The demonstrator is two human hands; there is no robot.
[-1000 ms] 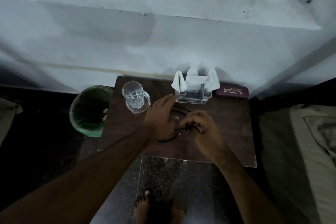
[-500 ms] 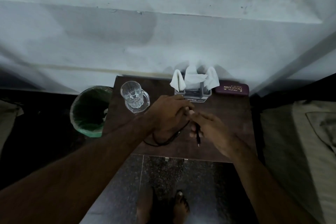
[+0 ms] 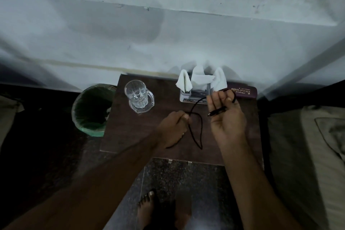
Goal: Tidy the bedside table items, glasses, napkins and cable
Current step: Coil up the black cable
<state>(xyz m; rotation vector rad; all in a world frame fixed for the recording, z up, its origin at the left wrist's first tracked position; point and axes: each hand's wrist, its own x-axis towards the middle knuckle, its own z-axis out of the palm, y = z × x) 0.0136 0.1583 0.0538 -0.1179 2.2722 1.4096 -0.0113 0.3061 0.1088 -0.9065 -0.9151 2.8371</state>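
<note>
Cable point(image 3: 194, 115) strung between my hands: left hand point(image 3: 172, 129) pinches it, right hand point(image 3: 226, 115) (palm up) curls loosely around the plug end, above the table point(image 3: 130, 127).

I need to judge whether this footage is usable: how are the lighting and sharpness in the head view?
Head view: dim, bluish light; the dark wooden bedside table and thin black cable barely separate; gold lettering on the maroon glasses case stays readable; wide-angle bending at the edges; forearms soft.

Both forearms are bare, with no sleeves showing. The left hand point(image 3: 172, 130) wears a thin ring on one finger; the right hand point(image 3: 226, 117) is unadorned. Both feet point(image 3: 149, 209) are bare.
</note>
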